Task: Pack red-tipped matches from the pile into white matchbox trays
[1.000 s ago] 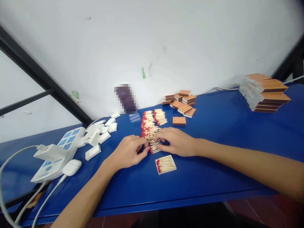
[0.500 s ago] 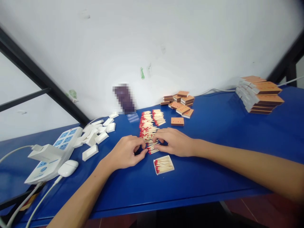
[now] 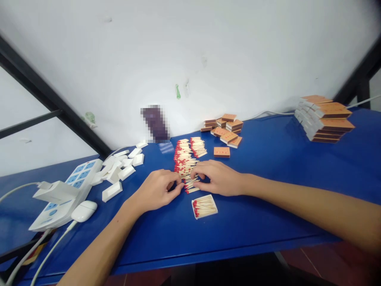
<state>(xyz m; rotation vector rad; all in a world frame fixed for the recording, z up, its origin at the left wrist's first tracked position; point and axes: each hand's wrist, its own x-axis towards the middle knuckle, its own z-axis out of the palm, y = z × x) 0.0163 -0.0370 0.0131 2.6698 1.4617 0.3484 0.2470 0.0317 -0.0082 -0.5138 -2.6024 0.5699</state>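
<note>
A long pile of red-headed matches (image 3: 183,157) lies on the blue table. My left hand (image 3: 159,190) rests at the head side of its near end, fingers curled and thumb close to the index finger, the tips at the match heads. From the other side my right hand (image 3: 219,177) reaches over the stick ends, its thumb and bent fingers closed round some matches. The exact contact under the fingertips is partly hidden. Just in front of both hands sits a white matchbox tray (image 3: 216,213) with a layer of matches in it, heads to the left.
White empty trays (image 3: 127,172) lie heaped at left, beside a power strip (image 3: 86,174) with a charger and a white earphone case (image 3: 84,211) on a cable. Orange matchboxes (image 3: 228,137) are piled at the back; a stack of more boxes (image 3: 332,119) stands far right.
Almost nothing differs. The left thumb has shifted very slightly up along the match heads; the right hand stays in place. The whole view has drifted a little.
</note>
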